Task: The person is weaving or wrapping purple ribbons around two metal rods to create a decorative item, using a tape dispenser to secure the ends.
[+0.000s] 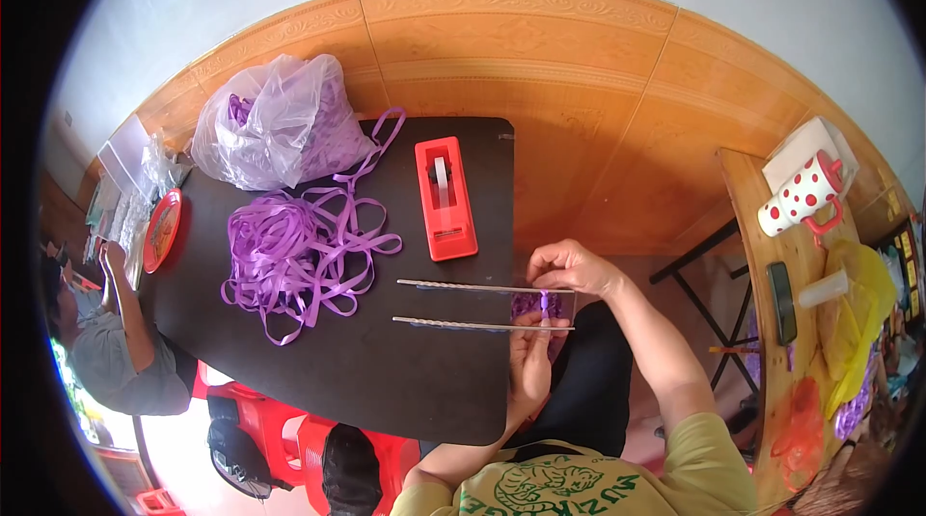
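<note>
Two thin twisted metal rods point(453, 286) lie side by side on the dark table and stick out past its right edge. Between their outer ends runs a short strip of purple ribbon point(545, 304). My left hand point(530, 362) is closed at the lower rod, fingers pinching the ribbon there. Above it, my right hand point(577, 270) is curled beside the upper rod's end, fingertips pressed together; what they pinch is hidden. More purple material shows below the rods, partly covered by my hands. A loose heap of purple ribbon point(289, 251) lies left on the table.
A red tape dispenser point(447, 198) stands behind the rods. A clear plastic bag point(280, 125) of purple ribbon sits at the back left, near a red tray point(162, 230). Another person point(125, 352) sits at far left. A wooden table point(748, 227) at right holds a dotted tumbler point(801, 193) and phone point(782, 302).
</note>
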`<action>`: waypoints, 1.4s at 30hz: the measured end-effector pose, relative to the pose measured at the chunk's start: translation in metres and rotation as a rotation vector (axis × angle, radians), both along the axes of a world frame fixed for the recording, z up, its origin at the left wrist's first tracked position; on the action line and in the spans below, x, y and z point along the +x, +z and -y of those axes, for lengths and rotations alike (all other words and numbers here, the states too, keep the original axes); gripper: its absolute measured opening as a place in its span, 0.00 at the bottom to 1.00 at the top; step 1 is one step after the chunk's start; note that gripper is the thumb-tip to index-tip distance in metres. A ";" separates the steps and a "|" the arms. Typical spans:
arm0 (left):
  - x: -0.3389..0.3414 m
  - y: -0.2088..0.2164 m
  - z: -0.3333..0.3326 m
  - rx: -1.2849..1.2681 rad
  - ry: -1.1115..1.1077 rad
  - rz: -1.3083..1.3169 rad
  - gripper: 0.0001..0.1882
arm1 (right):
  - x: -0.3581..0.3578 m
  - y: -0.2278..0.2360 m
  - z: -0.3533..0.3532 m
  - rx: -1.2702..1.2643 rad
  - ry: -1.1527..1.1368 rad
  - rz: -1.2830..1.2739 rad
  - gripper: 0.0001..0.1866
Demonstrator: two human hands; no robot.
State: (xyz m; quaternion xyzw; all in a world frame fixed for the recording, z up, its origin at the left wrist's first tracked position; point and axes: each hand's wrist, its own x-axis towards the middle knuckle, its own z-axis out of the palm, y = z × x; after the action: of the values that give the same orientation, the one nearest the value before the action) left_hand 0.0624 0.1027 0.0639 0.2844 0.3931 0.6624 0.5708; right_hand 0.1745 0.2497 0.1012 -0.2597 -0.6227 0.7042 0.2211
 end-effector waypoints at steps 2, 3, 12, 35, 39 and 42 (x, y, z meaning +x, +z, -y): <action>-0.001 0.000 -0.002 0.013 -0.010 -0.014 0.10 | -0.002 -0.024 0.012 -0.055 -0.092 -0.052 0.03; 0.000 0.003 -0.004 0.015 -0.010 -0.016 0.13 | 0.001 -0.046 0.019 -0.146 -0.132 -0.118 0.04; -0.009 0.006 -0.005 -0.061 -0.093 -0.024 0.22 | -0.017 -0.133 0.113 -0.843 -0.518 -0.532 0.15; -0.013 -0.003 0.006 -0.134 -0.156 0.014 0.09 | -0.026 -0.172 0.234 -0.518 -0.153 0.052 0.08; -0.014 -0.001 0.010 -0.157 -0.194 0.003 0.10 | -0.021 -0.164 0.233 -0.319 -0.349 0.149 0.05; -0.015 -0.002 0.015 -0.142 -0.186 -0.003 0.10 | -0.010 -0.147 0.217 0.015 -0.687 0.203 0.04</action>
State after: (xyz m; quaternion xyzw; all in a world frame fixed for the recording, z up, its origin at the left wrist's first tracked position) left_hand 0.0470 0.0876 0.0620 0.2796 0.4118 0.5768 0.6477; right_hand 0.1646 0.0331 -0.0457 -0.5207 -0.5230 0.5549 0.3839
